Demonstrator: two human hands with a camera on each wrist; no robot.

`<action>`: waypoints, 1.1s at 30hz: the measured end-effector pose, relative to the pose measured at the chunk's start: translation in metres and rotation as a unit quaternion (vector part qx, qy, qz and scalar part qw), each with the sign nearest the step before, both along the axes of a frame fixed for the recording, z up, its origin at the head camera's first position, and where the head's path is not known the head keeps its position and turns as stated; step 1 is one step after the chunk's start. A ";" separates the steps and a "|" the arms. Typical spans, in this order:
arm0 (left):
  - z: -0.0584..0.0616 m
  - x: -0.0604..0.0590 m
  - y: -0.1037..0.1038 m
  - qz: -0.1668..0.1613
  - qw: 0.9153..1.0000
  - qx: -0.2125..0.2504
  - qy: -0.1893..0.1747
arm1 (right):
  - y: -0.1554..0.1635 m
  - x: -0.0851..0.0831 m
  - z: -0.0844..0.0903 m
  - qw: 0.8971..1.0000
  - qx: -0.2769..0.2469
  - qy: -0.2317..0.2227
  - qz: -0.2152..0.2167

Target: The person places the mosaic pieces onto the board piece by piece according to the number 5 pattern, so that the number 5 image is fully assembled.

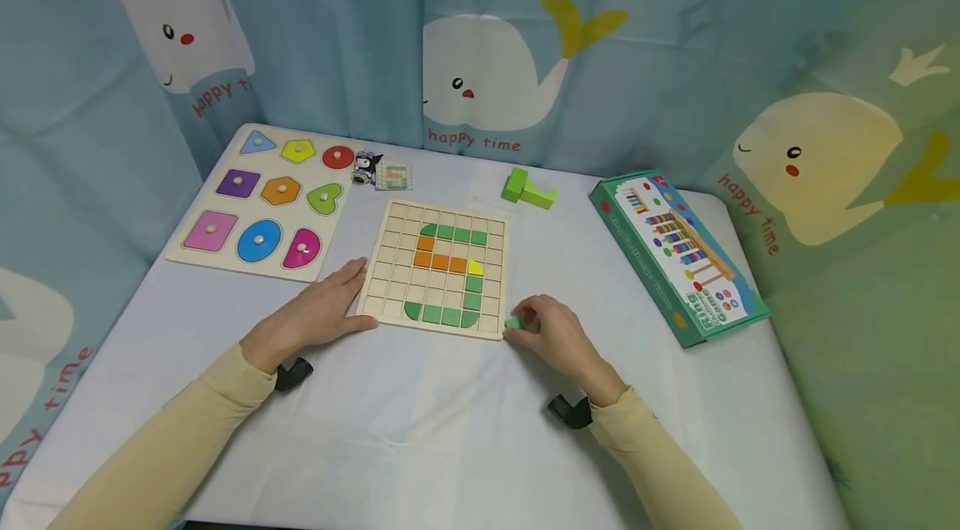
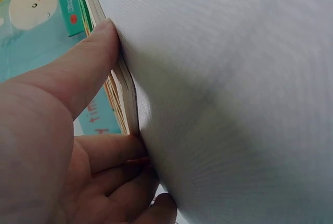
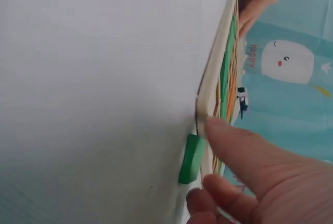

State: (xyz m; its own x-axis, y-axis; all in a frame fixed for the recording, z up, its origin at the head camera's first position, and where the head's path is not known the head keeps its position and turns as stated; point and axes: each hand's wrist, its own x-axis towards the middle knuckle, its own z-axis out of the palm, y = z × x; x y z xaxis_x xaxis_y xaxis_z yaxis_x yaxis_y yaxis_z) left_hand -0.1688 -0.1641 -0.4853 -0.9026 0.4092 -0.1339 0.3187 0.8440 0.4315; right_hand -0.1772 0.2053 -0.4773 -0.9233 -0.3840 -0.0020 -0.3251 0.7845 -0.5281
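Observation:
A wooden grid board (image 1: 438, 267) lies in the middle of the table, with green, orange and yellow tiles set in it. My left hand (image 1: 322, 313) rests flat at its near left corner, the thumb (image 2: 78, 68) against the board's edge (image 2: 125, 89). At the near right corner is my right hand (image 1: 551, 330), fingers curled. It pinches a small green tile (image 1: 513, 322) that lies on the cloth beside the board. In the right wrist view the green tile (image 3: 191, 159) sits between thumb (image 3: 244, 141) and fingertip, touching the board's corner (image 3: 208, 99).
A shape puzzle board (image 1: 262, 201) with coloured knob pieces lies at the far left. Beyond the grid board are a small figurine (image 1: 365, 167), a small card (image 1: 394, 175) and green blocks (image 1: 528, 188). A green game box (image 1: 675, 255) lies on the right. Whale-print curtains surround the table.

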 end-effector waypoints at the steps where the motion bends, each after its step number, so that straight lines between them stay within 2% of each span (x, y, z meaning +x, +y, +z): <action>1: 0.000 0.000 -0.001 0.000 1.000 0.000 0.002 | 0.000 0.000 -0.001 1.000 0.005 -0.005 -0.006; 8: 0.002 0.000 -0.003 0.003 1.000 0.003 0.004 | 0.001 0.001 0.000 0.998 0.042 -0.003 -0.044; 12: 0.004 -0.002 -0.003 0.001 1.000 0.001 0.010 | 0.000 -0.003 0.004 0.998 0.030 0.024 -0.040; 16: 0.005 -0.002 -0.004 -0.001 1.000 0.001 0.014 | -0.012 -0.010 0.012 0.999 -0.011 0.039 -0.007; 20: 0.006 -0.001 -0.005 0.000 1.000 0.003 0.016 | -0.040 -0.019 0.018 0.998 -0.031 0.025 0.047; 26: 0.004 0.000 -0.001 0.001 1.000 0.010 0.008 | -0.082 -0.031 0.015 0.993 -0.013 0.009 0.114; 33: 0.001 0.001 0.000 0.003 1.000 0.009 0.010 | -0.117 -0.042 0.011 0.988 0.000 0.000 0.152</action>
